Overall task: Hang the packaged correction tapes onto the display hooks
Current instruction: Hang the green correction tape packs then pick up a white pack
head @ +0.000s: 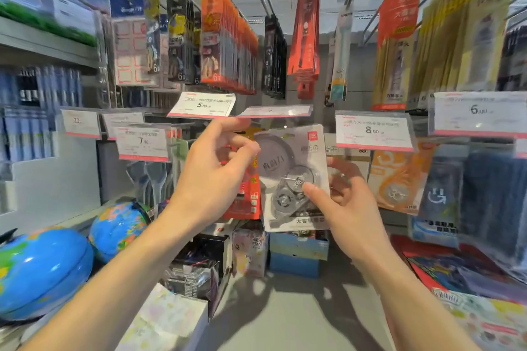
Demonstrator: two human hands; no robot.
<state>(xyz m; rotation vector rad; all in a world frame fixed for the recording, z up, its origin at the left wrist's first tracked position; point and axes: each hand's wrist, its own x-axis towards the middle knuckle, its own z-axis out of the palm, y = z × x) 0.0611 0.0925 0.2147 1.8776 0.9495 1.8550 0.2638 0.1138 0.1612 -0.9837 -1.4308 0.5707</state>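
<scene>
Head view: we've got the grey-and-clear plastic correction tape pack [293, 179] upright, right hand [342, 202] pinching its lower edge, left hand [216, 174] pinching near the top-left, nearer the pink-edged price-tag hook [273, 112] just above.

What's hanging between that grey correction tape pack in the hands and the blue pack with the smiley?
An orange correction tape pack, hanging under the 8.00 price tag, in the head view.

two blue globes [71, 251] sitting at lower left, just beside each other | price tags [374, 131] hanging along the rail fronts, reading 5.00, 7.90, 8.00 | orange packets [225, 40] hanging in a row above | blue box [298, 253] resting low at centre
</scene>
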